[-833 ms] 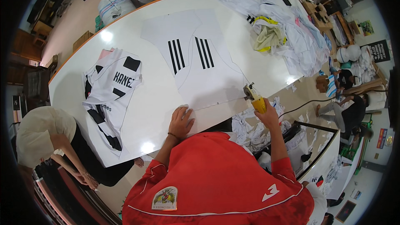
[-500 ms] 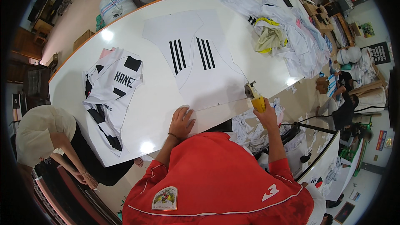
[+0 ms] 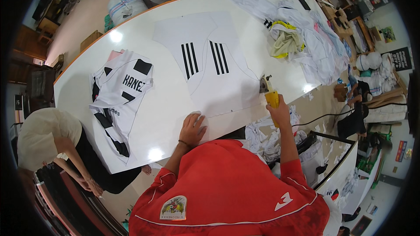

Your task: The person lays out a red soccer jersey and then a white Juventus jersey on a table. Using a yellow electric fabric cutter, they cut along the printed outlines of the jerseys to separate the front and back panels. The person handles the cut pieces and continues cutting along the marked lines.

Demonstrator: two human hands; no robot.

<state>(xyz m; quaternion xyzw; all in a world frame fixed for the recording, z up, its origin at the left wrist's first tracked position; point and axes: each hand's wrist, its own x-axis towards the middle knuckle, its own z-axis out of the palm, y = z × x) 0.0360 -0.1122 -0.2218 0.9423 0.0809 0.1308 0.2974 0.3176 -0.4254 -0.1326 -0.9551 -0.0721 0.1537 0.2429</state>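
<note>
A white fabric sheet (image 3: 218,74) printed with two sets of black stripes lies flat on the big white table (image 3: 170,100). My left hand (image 3: 192,127) rests palm down on the sheet's near edge, fingers spread. My right hand (image 3: 278,112) grips the yellow handle of a small electric rotary cutter (image 3: 267,88), whose blade sits at the sheet's right edge. A black cord runs from the cutter off to the right.
A stack of black-and-white printed jersey pieces (image 3: 118,100) lies at the table's left. Heaped white and yellow cloth (image 3: 302,39) covers the far right. Cloth scraps (image 3: 267,135) pile below the table edge. Another person in a pale head covering (image 3: 41,137) stands at lower left.
My right hand has pushed the cutter slightly further along the sheet's right edge. My left hand stays pressed in place.
</note>
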